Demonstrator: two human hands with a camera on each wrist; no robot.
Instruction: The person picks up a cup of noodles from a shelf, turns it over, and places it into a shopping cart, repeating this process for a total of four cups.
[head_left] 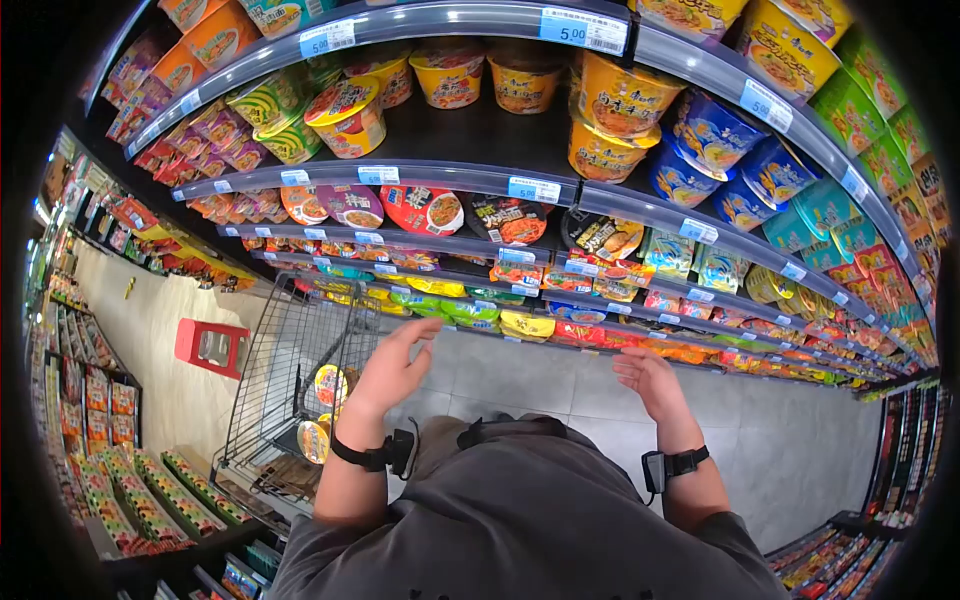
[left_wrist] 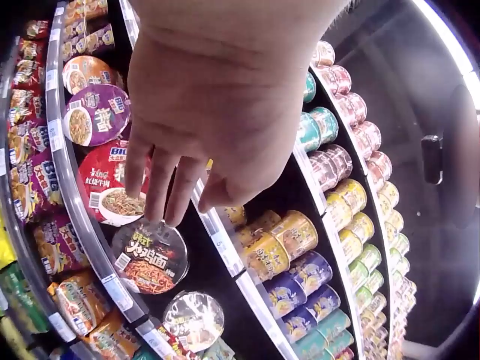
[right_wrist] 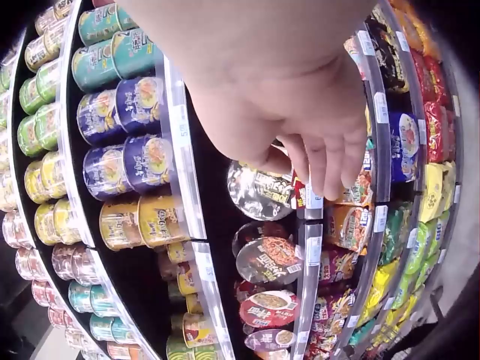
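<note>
My left hand (head_left: 396,368) is raised before the lower shelves, fingers loosely bent and holding nothing. In the left wrist view that hand (left_wrist: 214,112) hangs in front of a red bowl (left_wrist: 112,184) and a black noodle bowl (left_wrist: 150,256); contact cannot be told. The right hand (head_left: 650,382) is held out on the other side of my body, empty, its fingers relaxed. In the right wrist view the hand (right_wrist: 289,112) covers part of a silvery black bowl (right_wrist: 259,191), near a blue-tagged shelf edge (right_wrist: 313,259).
Left of my body stands a wire cart (head_left: 262,385) with noodle bowls (head_left: 313,441) inside. Beyond it a red stool (head_left: 212,348) is on the floor. Curved shelves hold yellow tubs (head_left: 612,150) and blue tubs (head_left: 715,135). More racks (head_left: 905,450) line the right side.
</note>
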